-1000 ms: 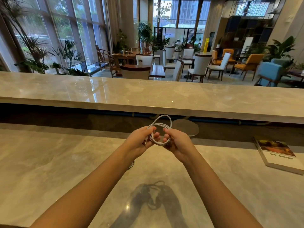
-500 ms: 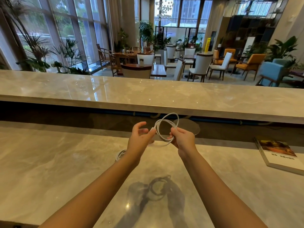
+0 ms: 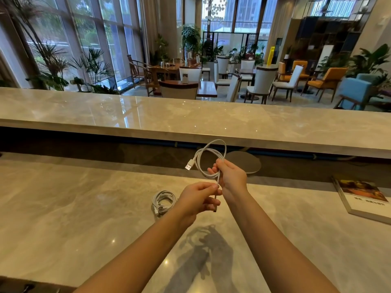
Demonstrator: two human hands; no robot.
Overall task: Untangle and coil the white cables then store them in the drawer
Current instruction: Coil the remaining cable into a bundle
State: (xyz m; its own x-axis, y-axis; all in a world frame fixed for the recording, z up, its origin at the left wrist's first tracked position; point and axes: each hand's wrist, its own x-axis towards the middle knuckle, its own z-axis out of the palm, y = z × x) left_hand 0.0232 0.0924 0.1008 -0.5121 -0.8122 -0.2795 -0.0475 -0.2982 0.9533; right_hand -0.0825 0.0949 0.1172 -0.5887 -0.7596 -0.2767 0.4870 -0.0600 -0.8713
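The right hand (image 3: 232,178) is up in the air over the bench (image 3: 84,208), and its fingers are curled round a white cable (image 3: 225,150). It holds the cable where the rings cross, so a round loop stands up above the hand. The plug (image 3: 189,166) on one end sticks out to the left of the loop and hangs free. The left hand (image 3: 197,200) is just below the right hand and a bit closer to the person. Its thumb and finger pinch the loose bit of the same cable that comes down out of the right hand. That short bit runs almost straight up and down between the two hands, and the hands are nearly touching. I think the person is in the middle of winding this cable into a ring. The next move likely needs the left hand to bring the loose bit up and around to the loop, since the left hand is the one that has it. The loop may spring open if the right hand lets go too soon. A second cable (image 3: 164,200) lies on the bench just left of the left hand, wound into a small neat ring. It looks done. A book (image 3: 362,197) lies far off to the right on the bench. I cannot see the drawer, so neither cable is put away yet.
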